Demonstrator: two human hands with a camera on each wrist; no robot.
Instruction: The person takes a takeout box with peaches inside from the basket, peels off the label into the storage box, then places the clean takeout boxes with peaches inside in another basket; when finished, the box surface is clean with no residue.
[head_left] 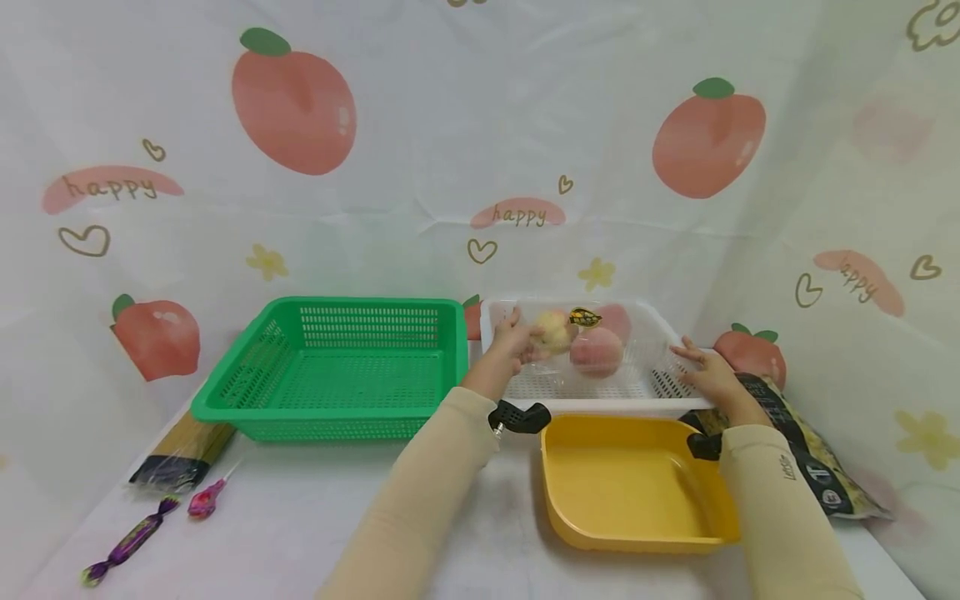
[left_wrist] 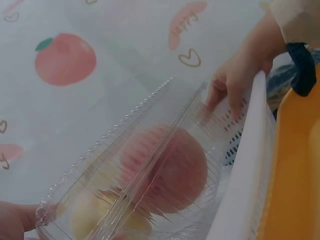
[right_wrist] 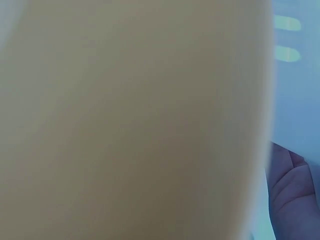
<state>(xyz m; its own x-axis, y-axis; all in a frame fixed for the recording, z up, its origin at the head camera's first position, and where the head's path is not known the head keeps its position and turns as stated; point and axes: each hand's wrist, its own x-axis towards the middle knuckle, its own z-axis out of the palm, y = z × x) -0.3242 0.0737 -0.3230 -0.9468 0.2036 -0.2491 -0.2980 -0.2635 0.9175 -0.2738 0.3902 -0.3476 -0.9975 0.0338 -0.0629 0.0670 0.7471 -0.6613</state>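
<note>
A clear plastic clamshell box point(head_left: 551, 367) with peach-like fruit point(head_left: 597, 352) and a paler yellow one point(head_left: 553, 332) inside is in the white basket point(head_left: 592, 405), at the back right of the table. My left hand point(head_left: 513, 343) grips the left end of this box, which looks tilted in the left wrist view. Over the basket's right rim lies my right hand point(head_left: 712, 379), its fingers inside the wall and holding the edge. In the right wrist view, a blurred pale yellow surface point(right_wrist: 135, 120) hides most of the scene; only part of the hand point(right_wrist: 295, 200) shows.
A yellow basin point(head_left: 630, 483) stands in front of the white basket. To the left is a green basket point(head_left: 330, 425), with a brown packet point(head_left: 180, 450), a lollipop point(head_left: 204, 502) and a purple-wrapped candy point(head_left: 131, 542) near it. A dark bag point(head_left: 817, 467) lies at right.
</note>
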